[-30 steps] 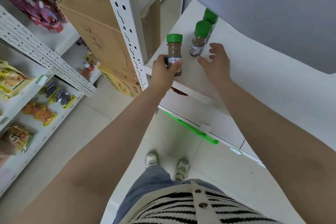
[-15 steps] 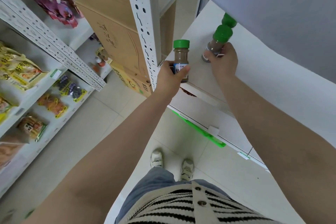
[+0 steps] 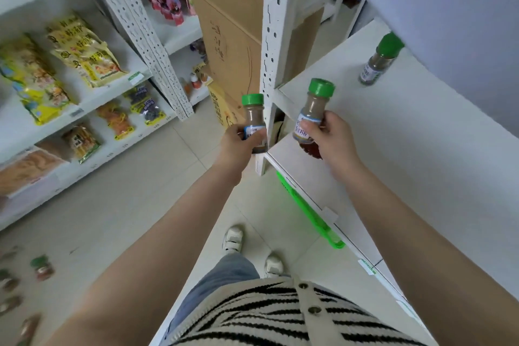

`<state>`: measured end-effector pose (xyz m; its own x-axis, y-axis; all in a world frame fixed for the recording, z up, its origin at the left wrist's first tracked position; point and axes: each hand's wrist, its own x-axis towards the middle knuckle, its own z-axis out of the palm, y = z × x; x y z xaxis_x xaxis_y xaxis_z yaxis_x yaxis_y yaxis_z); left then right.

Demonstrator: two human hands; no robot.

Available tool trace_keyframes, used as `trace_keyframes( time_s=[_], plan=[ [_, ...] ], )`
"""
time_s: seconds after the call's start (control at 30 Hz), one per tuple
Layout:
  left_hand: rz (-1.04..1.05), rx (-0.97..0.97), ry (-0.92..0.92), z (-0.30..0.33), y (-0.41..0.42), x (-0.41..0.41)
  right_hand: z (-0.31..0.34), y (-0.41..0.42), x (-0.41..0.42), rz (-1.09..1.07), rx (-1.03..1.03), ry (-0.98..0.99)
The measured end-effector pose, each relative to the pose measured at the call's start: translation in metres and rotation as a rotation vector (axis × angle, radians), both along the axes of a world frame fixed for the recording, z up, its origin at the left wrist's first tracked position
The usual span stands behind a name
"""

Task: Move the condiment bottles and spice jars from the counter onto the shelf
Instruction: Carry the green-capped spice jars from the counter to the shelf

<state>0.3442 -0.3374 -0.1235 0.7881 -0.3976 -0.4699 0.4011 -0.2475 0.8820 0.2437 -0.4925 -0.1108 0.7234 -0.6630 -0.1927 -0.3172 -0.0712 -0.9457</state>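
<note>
Head-cam view, looking straight down past a striped top, with both bare arms stretched out in front. The left hand (image 3: 238, 140) has its grip wrapped tight around the lower half of a spice jar (image 3: 254, 121) with a green cap and brown powder inside; the jar is upright and sits just left of the white perforated shelf post (image 3: 273, 36), over the floor rather than over any board. The right hand (image 3: 328, 137) is clamped the same way on a second jar (image 3: 313, 112), also green-capped, tilted a little with its cap leaning toward 1 o'clock, hovering over the front left corner of the white shelf (image 3: 393, 135). Can't tell whether its base touches the board, since the fingers (image 3: 310, 128) cover the lower label. A third jar (image 3: 379, 60) stands on its own on that shelf, well apart at about 2 o'clock from the right hand, close to the back wall. Below the upper board there's a lower board with a bright green strip (image 3: 309, 213) along its front edge. A big cardboard box (image 3: 230, 36) sits behind the post at 12 o'clock, and the racks at 9 to 10 o'clock are full of yellow snack bags (image 3: 81, 48). Down at 8 o'clock a few more small jars (image 3: 42, 267) show at the frame edge, too blurry to say much. White shoes (image 3: 233, 239) on pale floor tiles at 6 o'clock.
</note>
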Motion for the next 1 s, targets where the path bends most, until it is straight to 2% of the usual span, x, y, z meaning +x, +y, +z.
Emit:
trace_keyframes(
  time_s=[0.2,0.43,0.73,1.0],
  plan=[
    [0.268,0.088,0.001,0.003,0.106,-0.022,-0.011,0.078,0.015,0.337,0.112,0.056],
    [0.521,0.047,0.007,0.014,0.209,-0.040,-0.001,0.180,0.041,0.646,0.031,0.125],
    [0.726,0.024,0.101,-0.006,0.351,-0.029,-0.008,0.324,0.088,0.914,-0.019,0.221],
    [0.863,0.024,0.113,-0.013,0.502,0.032,-0.015,0.473,0.160,1.012,-0.010,0.264]
  ],
)
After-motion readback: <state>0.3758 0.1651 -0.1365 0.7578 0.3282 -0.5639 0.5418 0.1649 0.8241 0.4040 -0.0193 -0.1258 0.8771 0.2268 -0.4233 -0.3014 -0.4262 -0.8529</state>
